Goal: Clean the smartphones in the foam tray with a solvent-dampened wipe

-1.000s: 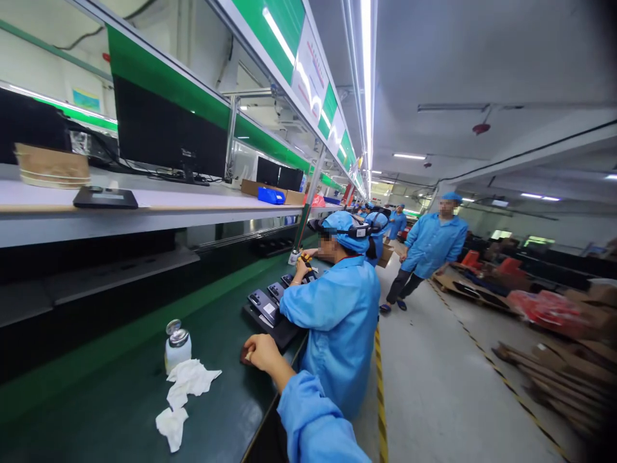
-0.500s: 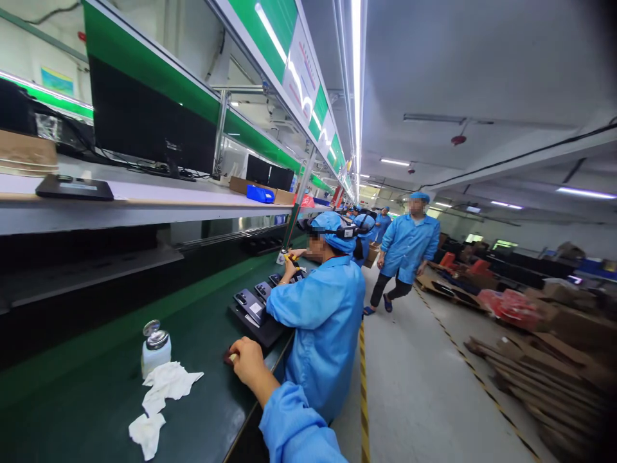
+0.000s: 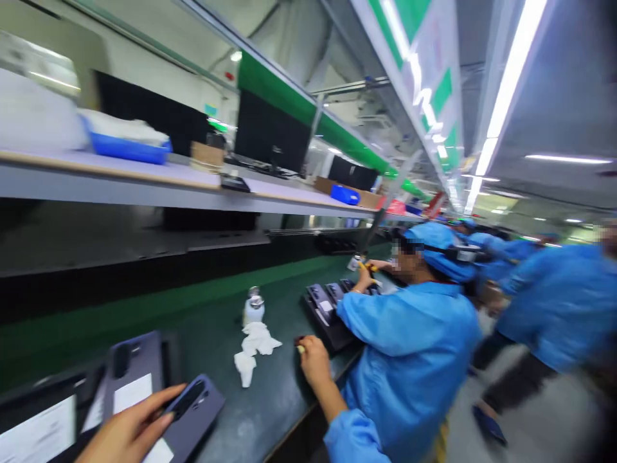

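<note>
At the lower left, my left hand point(image 3: 132, 424) grips a dark purple-grey smartphone point(image 3: 205, 405) by its edge, between thumb and fingers. The phone's back with the camera lenses faces up and bears a white label. Beside it, another phone point(image 3: 137, 360) with a white label lies in a black tray. Near the bench's front edge, my right hand point(image 3: 315, 363) is closed around a small dark red and pale yellow thing point(image 3: 301, 346), mostly hidden by the fingers. White crumpled wipes point(image 3: 258, 339) and a pump bottle point(image 3: 254, 310) stand between my hands, further back.
A co-worker in blue point(image 3: 409, 334) sits close on my right, hands on a yellow tool. Phones in a black tray point(image 3: 332, 331) lie before them. A shelf point(image 3: 193, 186) with monitors and a blue bin point(image 3: 130, 145) runs above the bench. Another person point(image 3: 554, 308) is at the far right.
My view has swung left, bringing my left hand, its phone and the tray beside it into sight. My right hand stays closed by the bench edge. The walking person has come nearer.
</note>
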`<state>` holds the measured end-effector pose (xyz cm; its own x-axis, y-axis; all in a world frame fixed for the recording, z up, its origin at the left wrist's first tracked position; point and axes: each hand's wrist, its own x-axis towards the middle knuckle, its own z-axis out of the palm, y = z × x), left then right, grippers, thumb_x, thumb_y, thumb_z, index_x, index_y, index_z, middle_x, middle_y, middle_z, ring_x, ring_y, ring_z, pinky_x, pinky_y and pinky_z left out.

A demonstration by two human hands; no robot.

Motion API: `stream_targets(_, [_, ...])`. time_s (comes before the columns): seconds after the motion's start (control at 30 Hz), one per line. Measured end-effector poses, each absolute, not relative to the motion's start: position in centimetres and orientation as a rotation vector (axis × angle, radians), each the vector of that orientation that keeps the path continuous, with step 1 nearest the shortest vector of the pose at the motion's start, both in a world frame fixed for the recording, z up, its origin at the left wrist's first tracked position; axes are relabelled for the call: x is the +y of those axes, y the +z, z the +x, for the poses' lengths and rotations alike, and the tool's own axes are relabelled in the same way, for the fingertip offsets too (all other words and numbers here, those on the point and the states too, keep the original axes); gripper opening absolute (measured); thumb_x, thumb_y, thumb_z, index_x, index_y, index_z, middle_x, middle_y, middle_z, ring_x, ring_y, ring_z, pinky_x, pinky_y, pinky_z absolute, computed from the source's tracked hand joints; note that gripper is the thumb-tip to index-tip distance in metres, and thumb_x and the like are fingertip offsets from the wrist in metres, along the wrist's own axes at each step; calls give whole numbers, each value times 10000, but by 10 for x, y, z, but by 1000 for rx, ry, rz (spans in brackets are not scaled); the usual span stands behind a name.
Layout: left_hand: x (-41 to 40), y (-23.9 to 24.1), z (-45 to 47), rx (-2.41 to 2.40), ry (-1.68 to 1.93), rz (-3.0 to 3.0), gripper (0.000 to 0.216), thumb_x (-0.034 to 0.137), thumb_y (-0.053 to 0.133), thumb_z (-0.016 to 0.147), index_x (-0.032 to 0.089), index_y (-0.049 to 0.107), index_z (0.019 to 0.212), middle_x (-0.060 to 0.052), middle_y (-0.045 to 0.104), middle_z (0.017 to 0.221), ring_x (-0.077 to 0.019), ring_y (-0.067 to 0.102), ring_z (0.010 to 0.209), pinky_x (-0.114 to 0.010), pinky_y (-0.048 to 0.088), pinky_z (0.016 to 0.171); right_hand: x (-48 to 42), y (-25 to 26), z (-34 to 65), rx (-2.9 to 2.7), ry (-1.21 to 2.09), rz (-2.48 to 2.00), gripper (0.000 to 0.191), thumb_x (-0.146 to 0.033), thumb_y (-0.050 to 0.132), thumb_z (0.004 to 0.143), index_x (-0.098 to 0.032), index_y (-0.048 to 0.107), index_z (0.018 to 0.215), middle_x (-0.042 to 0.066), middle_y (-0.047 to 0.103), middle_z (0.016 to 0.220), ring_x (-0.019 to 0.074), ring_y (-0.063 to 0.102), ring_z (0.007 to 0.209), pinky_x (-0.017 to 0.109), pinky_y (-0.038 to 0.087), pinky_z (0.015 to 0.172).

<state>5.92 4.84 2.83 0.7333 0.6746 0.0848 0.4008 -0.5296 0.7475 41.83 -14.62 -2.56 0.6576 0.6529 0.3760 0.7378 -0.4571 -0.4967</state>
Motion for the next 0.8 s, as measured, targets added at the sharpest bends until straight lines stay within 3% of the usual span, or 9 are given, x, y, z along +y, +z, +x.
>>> stream_targets(0.07, [36, 38, 49, 829, 370, 2238, 403, 443, 404, 867, 382, 641, 1186, 72, 676, 1177, -218, 607, 1134, -285, 431, 1000, -142, -26, 425, -1081, -115, -2159, 255, -134, 465, 793, -178, 710, 850, 102, 653, 947, 226, 595, 931, 354, 452, 890])
stream_targets(0.2, [9, 48, 45, 984, 280, 2400, 538, 406, 407, 872, 263, 506, 1382, -69, 601, 1273, -231, 615, 1098, -289, 479, 924, -125, -16, 433, -1009, -54, -2033, 229, -317, 521, 771, -169, 692, 804, 122, 675, 896, 265, 638, 847, 413, 497, 824])
stream_targets(0.37, [-14, 35, 41, 1038, 203, 2548, 907, 409, 701, 614, 247, 386, 1449, -84, 408, 1479, -327, 474, 1274, -368, 441, 1012, -74, 25, 417, -1011, 17, -1821, 408, -466, 506, 828, -137, 659, 1014, 122, 685, 1014, 210, 670, 910, 329, 546, 840])
stream_targets(0.53, [-14, 30, 46, 1056, 143, 2626, 869, 317, 680, 594, 253, 423, 1422, -81, 436, 1457, -345, 498, 1249, -381, 446, 1014, -7, 57, 402, -1111, 44, -1768, 406, -370, 499, 856, -140, 620, 1167, 97, 679, 1059, 164, 661, 943, 268, 529, 870])
stream_targets(0.8, [-12, 34, 41, 997, 148, 2657, 859, 173, 667, 612, 239, 426, 1434, -83, 392, 1481, -334, 519, 1229, -399, 459, 1015, 19, 74, 390, -1340, -6, -1978, 328, -151, 577, 744, -214, 716, 1034, 32, 688, 899, 187, 623, 867, 306, 471, 835])
